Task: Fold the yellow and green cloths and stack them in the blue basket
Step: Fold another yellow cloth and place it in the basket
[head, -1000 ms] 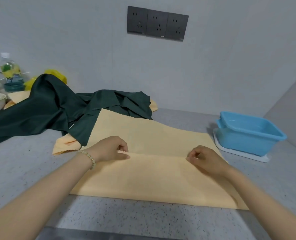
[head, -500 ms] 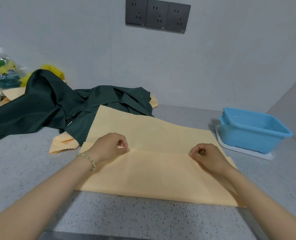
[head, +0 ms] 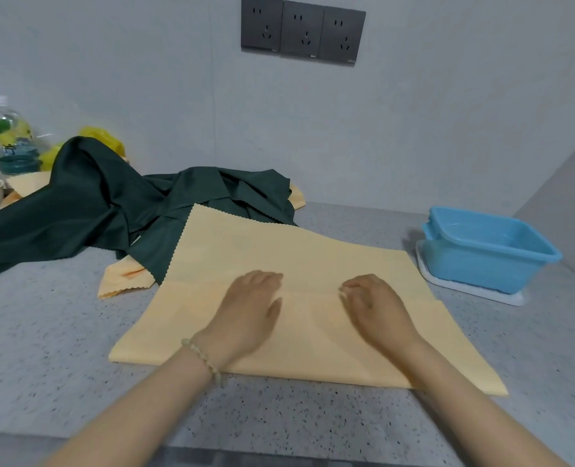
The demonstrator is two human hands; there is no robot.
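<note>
The yellow cloth (head: 313,257) is lying across the middle of the speckled countertop (head: 43,332), its near half folded over so that the folded layer's edge is running straight across under both hands. Its far zigzag edge is overlapping the green cloths (head: 94,214), which are lying heaped at the back left.

The left hand (head: 249,311) is pressing flat on the cloth with fingers extended, holding nothing. The right hand (head: 373,308) is resting at the fold edge with fingers bent; motion blur is hiding whether it is pinching the cloth.

The blue basket (head: 491,254) is standing at the right on a white tray (head: 474,291), just beside the cloth's right edge. Bare counter is showing at front left.

The bottle (head: 10,129) at far left is carrying a green and yellow label; its text is too small to read.
</note>
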